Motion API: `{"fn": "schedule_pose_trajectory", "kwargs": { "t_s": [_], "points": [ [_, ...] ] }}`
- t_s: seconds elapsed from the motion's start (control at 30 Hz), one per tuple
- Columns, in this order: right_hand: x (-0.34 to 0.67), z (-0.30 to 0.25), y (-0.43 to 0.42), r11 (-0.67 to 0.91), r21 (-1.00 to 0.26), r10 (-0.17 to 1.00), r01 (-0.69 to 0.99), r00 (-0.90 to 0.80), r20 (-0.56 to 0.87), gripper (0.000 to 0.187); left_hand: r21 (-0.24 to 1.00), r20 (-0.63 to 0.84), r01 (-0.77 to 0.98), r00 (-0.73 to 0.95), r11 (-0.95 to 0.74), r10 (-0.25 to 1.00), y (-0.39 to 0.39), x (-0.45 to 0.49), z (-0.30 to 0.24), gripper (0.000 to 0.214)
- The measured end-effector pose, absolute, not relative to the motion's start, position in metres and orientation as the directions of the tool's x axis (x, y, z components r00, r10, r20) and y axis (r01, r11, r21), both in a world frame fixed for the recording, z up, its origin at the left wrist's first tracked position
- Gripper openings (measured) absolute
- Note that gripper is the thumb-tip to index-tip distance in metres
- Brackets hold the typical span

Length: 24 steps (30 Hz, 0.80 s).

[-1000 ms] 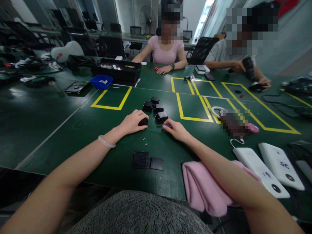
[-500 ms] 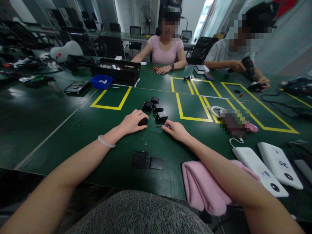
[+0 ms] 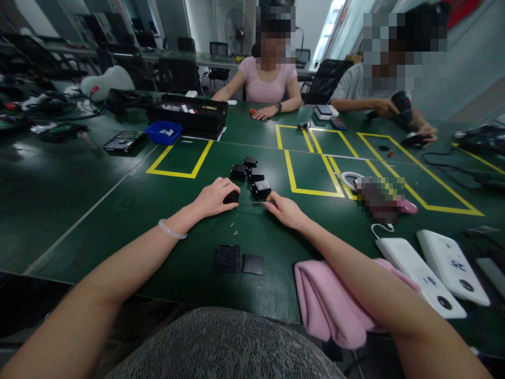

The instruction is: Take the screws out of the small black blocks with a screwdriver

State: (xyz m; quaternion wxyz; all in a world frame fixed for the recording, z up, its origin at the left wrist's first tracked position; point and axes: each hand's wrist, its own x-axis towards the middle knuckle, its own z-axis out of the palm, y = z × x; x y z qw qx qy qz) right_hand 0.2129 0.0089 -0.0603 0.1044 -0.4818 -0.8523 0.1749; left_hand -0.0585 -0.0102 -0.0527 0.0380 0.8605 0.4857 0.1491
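My left hand (image 3: 218, 198) is closed around a small black box (image 3: 231, 197) on the green table. In my right hand (image 3: 284, 209) is a thin screwdriver (image 3: 257, 203), its shaft pointing left with the tip at or near the black box; whether it touches I cannot tell. Just beyond my hands stand several similar black boxes, the nearest black box (image 3: 261, 189) close to my right fingers. Small screws (image 3: 235, 232) lie on the table nearer to me. Closer still are an open black casing (image 3: 228, 258) and a flat black cover (image 3: 253, 264), side by side.
A pink cloth (image 3: 331, 300) lies under my right forearm, beside white power banks (image 3: 424, 279). Further off are a blue tray (image 3: 163, 133), a black bin (image 3: 189, 126) and yellow tape outlines (image 3: 315, 191). Two people sit across the table; one person's hand (image 3: 265, 112) rests on it.
My right hand has shifted very slightly, with a little more of the screwdriver's shaft showing. My left hand and the black box keep their place.
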Motion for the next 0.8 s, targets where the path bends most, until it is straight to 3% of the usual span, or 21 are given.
{"fn": "schedule_pose_trajectory", "kwargs": {
  "t_s": [0.47, 0.8],
  "points": [
    [0.213, -0.0624, 0.0097, 0.499, -0.495, 0.836, 0.711, -0.545, 0.06, 0.021, 0.21, 0.224, 0.821, 0.488, -0.531, 0.843, -0.0106, -0.0585, -0.0521, 0.032],
    [0.2141, -0.063, 0.009, 0.532, -0.534, 0.816, 0.657, -0.566, 0.117, 0.013, 0.218, 0.23, 0.817, 0.488, -0.533, 0.842, -0.0103, -0.0588, -0.0531, 0.032]
  ]
}}
